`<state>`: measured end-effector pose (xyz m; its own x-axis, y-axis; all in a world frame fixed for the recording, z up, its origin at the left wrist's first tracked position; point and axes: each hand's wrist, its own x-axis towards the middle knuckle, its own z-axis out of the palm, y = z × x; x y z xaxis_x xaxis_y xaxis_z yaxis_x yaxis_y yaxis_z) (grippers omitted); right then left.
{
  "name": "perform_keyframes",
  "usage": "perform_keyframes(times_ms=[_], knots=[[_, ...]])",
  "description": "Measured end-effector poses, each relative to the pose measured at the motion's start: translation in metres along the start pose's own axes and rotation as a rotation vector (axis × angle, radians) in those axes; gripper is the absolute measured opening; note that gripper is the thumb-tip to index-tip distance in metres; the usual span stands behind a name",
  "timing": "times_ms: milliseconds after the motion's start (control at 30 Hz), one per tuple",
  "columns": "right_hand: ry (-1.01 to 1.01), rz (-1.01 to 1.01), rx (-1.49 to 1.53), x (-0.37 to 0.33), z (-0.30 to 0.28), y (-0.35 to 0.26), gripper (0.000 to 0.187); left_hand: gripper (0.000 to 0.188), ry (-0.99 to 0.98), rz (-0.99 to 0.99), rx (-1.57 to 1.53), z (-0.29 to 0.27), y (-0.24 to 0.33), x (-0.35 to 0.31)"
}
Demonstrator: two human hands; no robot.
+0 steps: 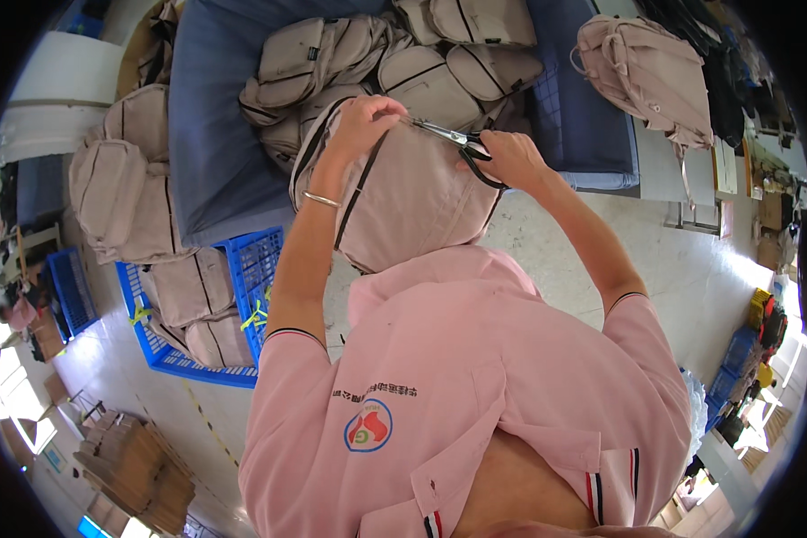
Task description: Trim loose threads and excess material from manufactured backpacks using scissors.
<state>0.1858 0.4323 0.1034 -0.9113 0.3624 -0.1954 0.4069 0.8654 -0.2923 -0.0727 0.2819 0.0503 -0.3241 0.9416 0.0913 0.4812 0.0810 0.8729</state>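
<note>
A beige backpack (412,202) with dark zipper lines stands upright in front of my body. My right hand (511,161) grips a pair of scissors (446,134) by its black handles, the metal blades pointing left across the top of the backpack. At the backpack's upper left edge, my left hand (363,124) has its fingers pinched together close to the scissor tips. Whatever lies between those fingers is too small to make out. A bangle circles my left wrist.
Beyond the backpack, a large blue fabric-lined bin (224,117) holds several beige backpacks. A blue plastic crate (264,269) with more bags stands at the left, beside stacked backpacks (125,179). Another backpack (646,76) sits at the far right.
</note>
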Motion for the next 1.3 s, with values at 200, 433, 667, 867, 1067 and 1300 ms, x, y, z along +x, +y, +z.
perform_keyframes(times_ms=[200,433,667,867,1067,1300], knots=[[0.101,-0.066,-0.037,0.002,0.003,0.000,0.065,0.021,0.038,-0.070,-0.158,0.003,-0.002,-0.002],[-0.007,-0.037,-0.081,0.014,0.004,-0.004,0.062,0.023,-0.001,-0.144,-0.290,-0.002,-0.001,-0.004],[0.130,0.097,0.155,-0.010,0.020,0.001,0.060,0.025,0.593,-0.292,-0.154,-0.055,-0.094,-0.019],[0.281,0.455,0.597,-0.049,0.052,0.016,0.050,0.037,0.249,-0.872,-0.606,-0.052,-0.115,-0.063],[0.360,0.590,1.260,-0.088,0.042,-0.007,0.036,0.033,0.281,-0.545,-0.789,-0.086,-0.012,-0.049],[0.633,0.352,1.482,-0.109,0.010,-0.018,0.024,0.021,0.629,-0.037,-0.189,-0.142,0.185,-0.073]])
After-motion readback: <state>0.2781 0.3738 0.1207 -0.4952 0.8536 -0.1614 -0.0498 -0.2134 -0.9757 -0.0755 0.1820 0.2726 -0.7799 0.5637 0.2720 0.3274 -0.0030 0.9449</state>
